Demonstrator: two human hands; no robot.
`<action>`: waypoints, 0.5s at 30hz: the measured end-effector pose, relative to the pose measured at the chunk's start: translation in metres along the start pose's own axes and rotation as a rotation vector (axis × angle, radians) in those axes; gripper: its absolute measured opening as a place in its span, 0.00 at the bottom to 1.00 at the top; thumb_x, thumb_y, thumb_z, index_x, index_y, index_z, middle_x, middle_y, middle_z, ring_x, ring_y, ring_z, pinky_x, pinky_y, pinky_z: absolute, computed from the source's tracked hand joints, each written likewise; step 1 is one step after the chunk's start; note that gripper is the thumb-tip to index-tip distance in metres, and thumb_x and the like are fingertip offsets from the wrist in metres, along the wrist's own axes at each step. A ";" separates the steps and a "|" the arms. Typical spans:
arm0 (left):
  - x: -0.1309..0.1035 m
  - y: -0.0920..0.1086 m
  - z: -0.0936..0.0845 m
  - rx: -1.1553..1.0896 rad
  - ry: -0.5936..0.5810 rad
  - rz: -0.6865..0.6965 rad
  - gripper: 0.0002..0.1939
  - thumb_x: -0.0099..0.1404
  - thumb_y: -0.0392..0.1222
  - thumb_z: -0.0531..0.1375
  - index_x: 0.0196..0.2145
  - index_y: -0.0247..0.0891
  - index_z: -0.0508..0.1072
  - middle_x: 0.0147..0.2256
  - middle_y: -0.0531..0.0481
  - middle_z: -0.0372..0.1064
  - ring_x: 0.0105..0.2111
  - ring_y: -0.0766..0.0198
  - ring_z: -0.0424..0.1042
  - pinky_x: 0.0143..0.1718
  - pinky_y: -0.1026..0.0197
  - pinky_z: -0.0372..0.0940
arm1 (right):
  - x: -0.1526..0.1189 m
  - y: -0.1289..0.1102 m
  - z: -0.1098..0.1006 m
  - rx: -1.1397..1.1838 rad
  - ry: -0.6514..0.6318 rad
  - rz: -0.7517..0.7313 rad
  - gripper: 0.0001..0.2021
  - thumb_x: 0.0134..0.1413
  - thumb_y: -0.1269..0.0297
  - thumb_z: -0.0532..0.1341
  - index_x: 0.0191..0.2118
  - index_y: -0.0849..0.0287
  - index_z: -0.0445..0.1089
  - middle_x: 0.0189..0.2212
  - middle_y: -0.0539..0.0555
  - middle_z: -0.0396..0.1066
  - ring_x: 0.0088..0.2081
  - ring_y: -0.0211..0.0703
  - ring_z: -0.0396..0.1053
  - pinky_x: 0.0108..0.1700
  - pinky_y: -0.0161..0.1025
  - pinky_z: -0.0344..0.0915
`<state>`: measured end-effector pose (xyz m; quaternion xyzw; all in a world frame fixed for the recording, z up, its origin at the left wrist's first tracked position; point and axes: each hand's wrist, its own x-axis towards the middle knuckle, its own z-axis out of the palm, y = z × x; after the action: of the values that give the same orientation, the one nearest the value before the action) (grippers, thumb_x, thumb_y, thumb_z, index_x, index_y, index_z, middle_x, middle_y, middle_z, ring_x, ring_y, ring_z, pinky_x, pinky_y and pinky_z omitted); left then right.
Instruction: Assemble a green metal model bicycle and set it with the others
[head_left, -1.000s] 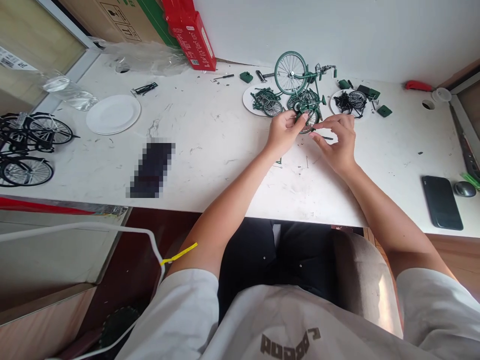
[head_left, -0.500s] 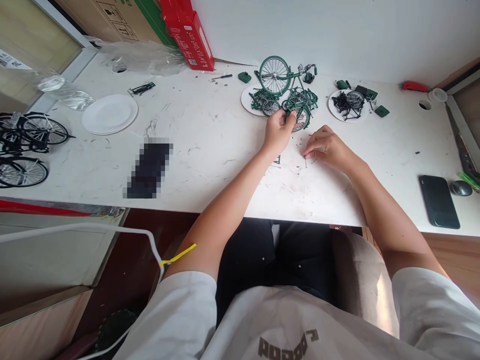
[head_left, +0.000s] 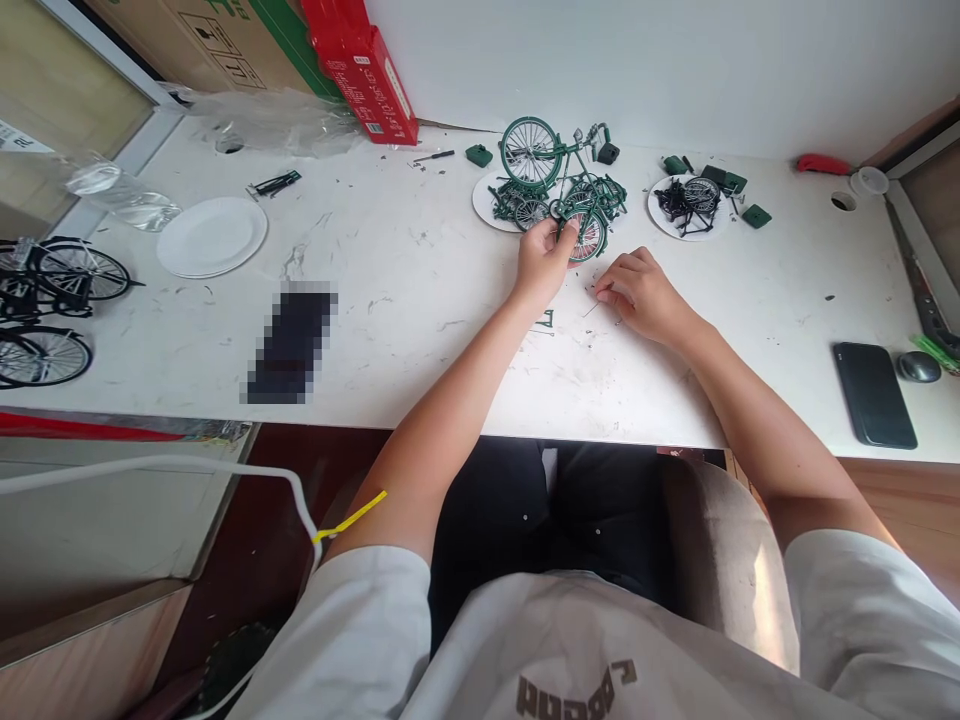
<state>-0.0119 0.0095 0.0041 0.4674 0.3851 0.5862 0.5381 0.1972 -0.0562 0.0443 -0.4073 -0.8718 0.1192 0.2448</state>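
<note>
A green model bicycle (head_left: 573, 160) is tilted over the white plate (head_left: 484, 215), one wheel up and the other toward me. My left hand (head_left: 546, 258) is closed on it near the lower wheel (head_left: 586, 236), thumb on top. Just to the right, my right hand (head_left: 634, 290) is low over the table, its thumb and fingertips pinched together on a thin pin (head_left: 590, 310). A small green bracket-like part (head_left: 548, 318) lies on the table between my forearms. Green bicycle parts (head_left: 517, 203) fill the plate behind my left hand.
A second plate (head_left: 660, 222) with dark parts stands at the right. White plates (head_left: 212, 237), black model bicycles (head_left: 56, 270) and a pixelated dark object (head_left: 291, 345) are on the left. A phone (head_left: 874, 395) lies at the right, a red box (head_left: 367, 85) at the back.
My right fingers are more tightly closed, and the thin pin by them now slants instead of standing upright. My left hand keeps its hold on the bicycle. The whole view has shifted slightly.
</note>
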 end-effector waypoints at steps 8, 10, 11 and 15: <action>-0.011 0.016 0.001 0.001 0.007 -0.045 0.25 0.74 0.61 0.72 0.34 0.40 0.69 0.35 0.51 0.74 0.40 0.62 0.82 0.46 0.58 0.81 | 0.000 -0.033 0.016 0.265 -0.014 -0.159 0.22 0.77 0.41 0.65 0.45 0.54 0.87 0.39 0.61 0.82 0.47 0.58 0.71 0.51 0.55 0.70; -0.014 0.018 0.002 -0.002 0.005 -0.051 0.25 0.73 0.62 0.72 0.36 0.40 0.71 0.35 0.50 0.77 0.40 0.61 0.83 0.46 0.58 0.81 | -0.001 -0.035 0.018 0.288 0.010 -0.167 0.23 0.78 0.41 0.64 0.45 0.54 0.87 0.38 0.61 0.82 0.46 0.57 0.72 0.50 0.54 0.71; -0.015 0.019 0.002 -0.003 0.005 -0.053 0.25 0.73 0.63 0.73 0.36 0.40 0.72 0.36 0.49 0.78 0.40 0.61 0.83 0.45 0.59 0.81 | -0.001 -0.034 0.018 0.285 0.040 -0.160 0.23 0.78 0.40 0.64 0.44 0.54 0.87 0.38 0.60 0.82 0.46 0.57 0.72 0.50 0.54 0.71; -0.016 0.019 0.003 -0.008 0.014 -0.058 0.26 0.71 0.65 0.73 0.37 0.40 0.73 0.36 0.49 0.81 0.38 0.62 0.84 0.41 0.61 0.81 | 0.002 -0.032 0.012 0.185 0.190 -0.077 0.22 0.80 0.41 0.62 0.45 0.52 0.85 0.37 0.58 0.82 0.44 0.57 0.74 0.51 0.58 0.74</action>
<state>-0.0146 -0.0089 0.0212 0.4499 0.4000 0.5750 0.5541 0.1696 -0.0753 0.0477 -0.3587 -0.8449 0.1503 0.3673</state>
